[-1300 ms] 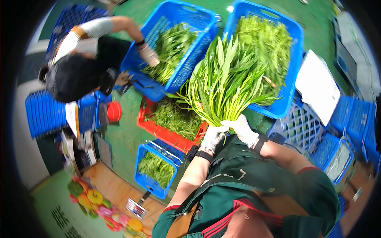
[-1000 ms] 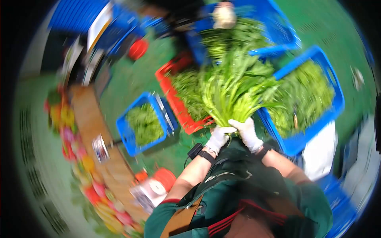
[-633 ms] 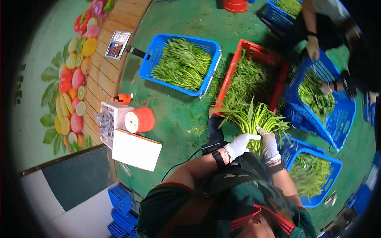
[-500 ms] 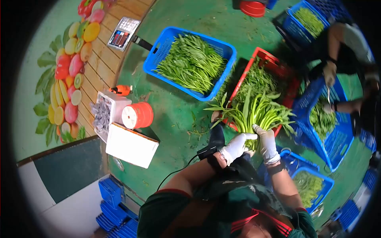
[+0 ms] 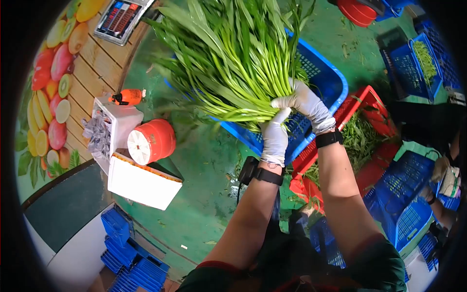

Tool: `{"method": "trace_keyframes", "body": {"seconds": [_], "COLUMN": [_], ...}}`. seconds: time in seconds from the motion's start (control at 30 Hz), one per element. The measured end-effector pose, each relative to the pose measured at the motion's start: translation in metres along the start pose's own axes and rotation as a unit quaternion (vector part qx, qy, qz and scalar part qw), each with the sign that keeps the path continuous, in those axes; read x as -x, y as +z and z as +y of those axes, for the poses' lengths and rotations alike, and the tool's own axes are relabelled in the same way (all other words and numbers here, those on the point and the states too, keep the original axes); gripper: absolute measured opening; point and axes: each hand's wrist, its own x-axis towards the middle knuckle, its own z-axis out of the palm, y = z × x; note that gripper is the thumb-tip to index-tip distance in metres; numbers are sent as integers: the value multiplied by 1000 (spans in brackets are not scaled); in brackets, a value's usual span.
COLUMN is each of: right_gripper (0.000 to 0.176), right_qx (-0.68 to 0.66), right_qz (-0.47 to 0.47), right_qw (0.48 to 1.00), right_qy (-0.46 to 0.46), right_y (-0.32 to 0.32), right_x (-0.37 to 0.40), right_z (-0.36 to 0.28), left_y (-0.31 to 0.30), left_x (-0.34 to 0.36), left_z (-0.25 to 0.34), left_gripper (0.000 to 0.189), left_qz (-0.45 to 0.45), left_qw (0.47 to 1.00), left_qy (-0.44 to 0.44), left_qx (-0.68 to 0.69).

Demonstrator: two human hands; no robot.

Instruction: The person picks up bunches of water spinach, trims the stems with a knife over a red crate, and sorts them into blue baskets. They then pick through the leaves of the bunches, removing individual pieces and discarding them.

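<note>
Both my hands wear white gloves and grip one large bundle of long-leaved greens [image 5: 238, 63] by its stems. My left hand [image 5: 275, 134] closes on the lower edge of the stems. My right hand [image 5: 307, 104] holds the stem ends from the right side. The bundle is over the blue crate [image 5: 322, 63] and hides most of its inside. Just right of my hands, the red crate [image 5: 349, 108] holds loose greens [image 5: 362, 141].
At the left are a red bucket [image 5: 158, 140], a white foam box [image 5: 127, 117], its lid [image 5: 141, 185], an orange bottle [image 5: 130, 96] and a scale [image 5: 119, 22]. A co-worker's gloved hand [image 5: 440, 169] is by blue crates [image 5: 406, 180] at the right.
Both my hands have moved forward and left, from beside the red crate to over the blue crate, with greens held in them. The view has shifted, and the co-worker's hands have moved lower.
</note>
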Motion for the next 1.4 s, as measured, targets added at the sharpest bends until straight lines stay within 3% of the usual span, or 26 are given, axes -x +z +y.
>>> {"method": "trace_keyframes", "body": {"seconds": [0.07, 0.1, 0.13, 0.2, 0.23, 0.27, 0.37, 0.4, 0.43, 0.47, 0.5, 0.57, 0.67, 0.77, 0.87, 0.9, 0.93, 0.97, 1.0, 1.07, 1.1, 1.2, 1.27, 1.3, 1.33, 1.4], "right_gripper": [57, 58, 58, 49, 51, 50, 49, 47, 46, 45, 45, 44, 48, 55, 61, 66, 70, 91, 91, 104, 125, 121, 113, 105, 95, 94], "right_qx": [76, 19, -37, 47, 23, -9, 134, 20, 167, 311, 334, 330, 307, 293, 299, 297, 294, 367, 369, 397, 442, 462, 449, 506, 520, 534], "right_qz": [40, 28, 17, -13, -18, -1, -108, -64, -87, -108, -104, -98, -84, -79, -82, -53, -22, -44, -40, 50, 45, 119, 81, 107, 88, 72], "right_qw": [983, 961, 924, 937, 935, 899, 915, 920, 897, 853, 849, 829, 846, 861, 865, 878, 889, 845, 845, 877, 821, 817, 866, 848, 820, 810], "right_qy": [163, 273, 381, 345, 353, 439, 364, 385, 400, 404, 397, 440, 429, 407, 393, 373, 352, 388, 385, 266, 358, 324, 204, 119, 222, 231], "right_y": [-21, -25, -29, -51, -46, -35, -68, -64, -66, -71, -66, -64, -72, -79, -72, -71, -71, -73, -74, -72, -70, -31, 4, 19, 33, 23], "right_x": [-20, -21, -17, -10, -11, -15, -18, -10, -11, -14, -19, -20, -16, -12, -10, -8, -7, -12, -12, -1, -6, -7, -17, -26, -36, -42], "right_z": [100, 120, 139, 231, 201, 147, 189, 189, 187, 186, 188, 186, 216, 238, 226, 221, 220, 219, 216, 209, 199, 171, 155, 189, 164, 175], "left_y": [-35, -56, -81, -100, -100, -93, -94, -93, -92, -98, -100, -106, -115, -106, -121, -96, -100, -102, -102, -101, -101, -107, -97, -100, -98, -168], "left_x": [-25, -35, -41, -41, -41, -38, -34, -33, -32, -35, -36, -28, -15, -8, -12, -14, -19, -26, -33, -47, -56, -75, -92, -103, -110, -153], "left_z": [-42, -72, -105, -125, -126, -120, -134, -139, -144, -145, -146, -145, -125, -66, -52, -26, -21, -17, -16, -16, -16, -18, -29, -39, -41, -94], "left_gripper": [40, 41, 46, 46, 46, 45, 41, 38, 34, 32, 31, 29, 27, 28, 34, 35, 35, 37, 38, 37, 36, 43, 39, 46, 46, 44], "left_qz": [33, 78, 102, 100, 106, 111, 95, 76, 99, 109, 109, 113, 78, 95, 147, 224, 224, 235, 244, 233, 228, 142, 201, 242, 225, 133], "left_qw": [997, 989, 965, 968, 967, 961, 967, 978, 976, 953, 949, 942, 970, 896, 917, 918, 918, 912, 907, 927, 927, 919, 923, 890, 878, 831], "left_qy": [-64, -120, -228, -229, -232, -251, -230, -189, -175, -258, -268, -280, -208, -364, -309, -263, -263, -253, -242, -138, -146, -208, -187, -213, -229, -173], "left_qx": [-14, -21, 80, 24, 29, -18, -59, -54, -82, -113, -127, -145, -103, -237, -205, -194, -194, -220, -245, -258, -258, -304, -270, -324, -354, -512]}}
